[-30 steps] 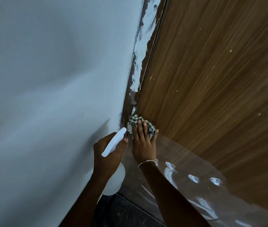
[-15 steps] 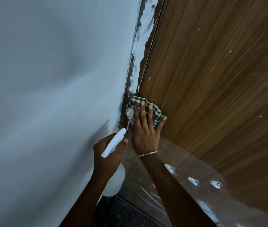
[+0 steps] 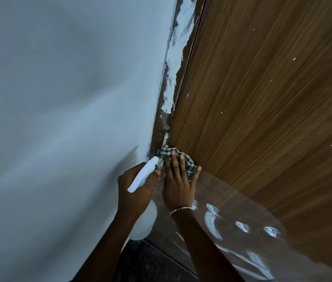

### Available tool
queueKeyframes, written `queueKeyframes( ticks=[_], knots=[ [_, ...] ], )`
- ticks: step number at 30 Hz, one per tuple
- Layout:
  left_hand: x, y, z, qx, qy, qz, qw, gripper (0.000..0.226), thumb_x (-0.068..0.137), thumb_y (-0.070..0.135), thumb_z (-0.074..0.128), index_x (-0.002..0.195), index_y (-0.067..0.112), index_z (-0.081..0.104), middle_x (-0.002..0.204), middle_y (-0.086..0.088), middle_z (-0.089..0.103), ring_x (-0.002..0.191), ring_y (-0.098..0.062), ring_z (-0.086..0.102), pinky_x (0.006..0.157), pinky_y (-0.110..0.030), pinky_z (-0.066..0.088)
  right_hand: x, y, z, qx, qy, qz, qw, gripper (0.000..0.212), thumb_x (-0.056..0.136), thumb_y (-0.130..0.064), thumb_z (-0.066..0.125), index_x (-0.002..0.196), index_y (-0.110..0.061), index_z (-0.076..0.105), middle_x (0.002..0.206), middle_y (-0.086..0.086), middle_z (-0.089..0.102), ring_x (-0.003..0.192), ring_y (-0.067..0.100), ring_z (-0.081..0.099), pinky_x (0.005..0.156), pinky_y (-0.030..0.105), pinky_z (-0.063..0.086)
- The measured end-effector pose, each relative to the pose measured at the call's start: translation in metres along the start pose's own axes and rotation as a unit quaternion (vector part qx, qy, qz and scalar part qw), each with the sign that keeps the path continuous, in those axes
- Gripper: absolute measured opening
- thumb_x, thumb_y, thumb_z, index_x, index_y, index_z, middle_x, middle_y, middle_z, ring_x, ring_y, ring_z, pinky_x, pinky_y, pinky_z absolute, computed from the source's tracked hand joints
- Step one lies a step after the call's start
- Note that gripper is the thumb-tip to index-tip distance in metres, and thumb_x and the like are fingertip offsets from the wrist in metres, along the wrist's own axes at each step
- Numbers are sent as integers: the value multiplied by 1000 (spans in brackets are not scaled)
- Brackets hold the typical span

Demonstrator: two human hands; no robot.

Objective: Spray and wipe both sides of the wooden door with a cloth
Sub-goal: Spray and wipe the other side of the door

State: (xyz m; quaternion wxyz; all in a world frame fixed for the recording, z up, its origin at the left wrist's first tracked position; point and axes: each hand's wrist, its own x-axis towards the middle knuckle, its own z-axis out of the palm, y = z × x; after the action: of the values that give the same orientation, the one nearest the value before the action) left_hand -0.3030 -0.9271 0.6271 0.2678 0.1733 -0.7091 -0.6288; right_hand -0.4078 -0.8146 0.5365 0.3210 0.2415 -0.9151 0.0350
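Wiping is the step in hand. The wooden door fills the right, its hinge edge meeting a paint-smeared frame and the pale wall on the left. A clear film with white smears covers the door's lower part. The left hand grips the spray bottle just beside the frame. The right hand, fingers flat, presses the checked cloth on the door at the film's upper edge, below the hinge. Next, I judge, strokes should sweep right over unwiped wood. The film's edge and the hinge could snag the cloth.
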Motion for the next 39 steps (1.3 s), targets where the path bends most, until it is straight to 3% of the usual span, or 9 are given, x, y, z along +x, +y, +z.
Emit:
queueKeyframes(
  ticks=[7, 9, 12, 16, 21, 26, 31, 35, 39],
  knots=[
    [1, -11, -5, -7, 42, -2, 999, 63, 62, 78, 68, 92, 23, 71, 85, -4, 73, 74, -28, 72, 72, -46, 62, 66, -18, -34, 17, 119, 48, 992, 63, 107, -41, 50, 162, -22, 27, 172, 3, 8, 160, 26, -5, 120, 69, -9],
    [0, -10, -5, 7, 50, 9, 999, 43, 68, 69, 71, 87, 31, 70, 82, -3, 73, 71, -28, 72, 69, -50, 62, 57, -15, -25, 23, 113, 40, 993, 66, 105, -41, 56, 162, -20, 28, 172, 5, 7, 160, 27, -5, 120, 69, -8],
    [0, -8, -4, -12, 33, 0, 999, 67, 63, 80, 67, 86, 17, 73, 79, -6, 73, 71, -29, 71, 68, -50, 61, 31, -14, -4, 29, 71, 33, 997, 77, 98, -39, 67, 161, -18, 28, 172, 7, 3, 160, 29, -2, 120, 71, -7],
    [-1, -1, -3, 3, 16, 14, 1000, 44, 75, 56, 68, 86, 14, 73, 77, -7, 72, 71, -30, 69, 70, -49, 60, -8, -9, 16, 4, -6, -1, 1000, 82, 95, -31, 69, 163, -20, 24, 174, 4, -2, 160, 26, 0, 121, 71, 1],
    [2, -18, -6, -17, 31, -20, 999, 104, 51, 94, 58, 100, 3, 72, 92, -13, 72, 79, -30, 71, 79, -53, 60, -10, -5, 12, -10, -34, 9, 999, 83, 90, -25, 69, 162, -25, 28, 173, 0, -6, 160, 23, -4, 121, 67, -10],
    [2, -12, -8, -20, 51, 27, 998, 73, 67, 73, 70, 97, 7, 75, 85, -12, 74, 75, -32, 71, 67, -52, 61, 27, -13, -11, 8, 42, 54, 998, 79, 92, -30, 69, 162, -22, 32, 172, 3, 2, 160, 26, -4, 120, 70, -10],
    [5, -17, -6, -26, 61, 16, 998, 78, 65, 77, 70, 101, 8, 74, 88, -13, 74, 78, -33, 72, 70, -53, 61, 39, -16, -10, 21, 79, 42, 996, 73, 95, -33, 70, 159, -17, 37, 171, 6, 8, 160, 28, -4, 119, 72, -7],
    [9, -15, -3, -4, 37, -2, 999, 60, 70, 65, 71, 97, 12, 75, 85, -9, 74, 76, -30, 71, 70, -49, 61, 14, -11, 13, 25, 39, 22, 999, 77, 92, -31, 73, 159, -16, 38, 172, 7, 12, 160, 29, 0, 119, 73, -5],
    [10, -9, 1, -8, 11, -38, 999, 67, 62, 74, 68, 86, 11, 72, 78, -7, 72, 72, -28, 69, 73, -49, 60, -23, -10, 27, 2, -52, -5, 999, 68, 92, -19, 39, 160, -19, 36, 174, 4, 3, 160, 26, 1, 121, 70, -4]
  ],
)
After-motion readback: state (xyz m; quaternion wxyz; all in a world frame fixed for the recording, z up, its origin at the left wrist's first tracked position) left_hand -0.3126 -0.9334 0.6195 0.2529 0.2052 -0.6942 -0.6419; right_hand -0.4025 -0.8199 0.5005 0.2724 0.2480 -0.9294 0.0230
